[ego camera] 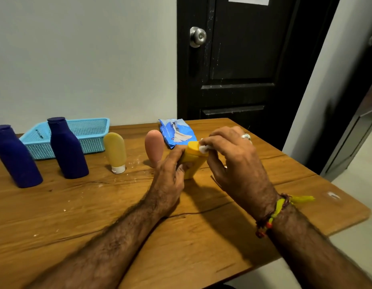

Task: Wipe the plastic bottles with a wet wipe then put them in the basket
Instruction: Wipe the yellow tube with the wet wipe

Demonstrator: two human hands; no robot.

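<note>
Far left on the surface [76,205], two blue bottles stand upright: the left blue bottle [15,156] and the right blue bottle [67,149], caps up, both in front of the basket [93,130], one light blue basket, open side up, against the wall. Next, one tan tube [115,152] stands on its white cap, long axis vertical. Then one pink tube [154,147], upright too, rounded end up. Behind it lies one wipe pack [176,132], flat on the wood. Now the action: the left hand [170,174] grips the yellow bottle [194,159] around its lower body, fingers curled round it. The bottle tilts, long axis leaning up and away, top end pointing toward the far right. The right hand [233,155] pinches a white wipe [203,148] against that top end. Five bottles in all, one in hand, just right of the pink tube.
</note>
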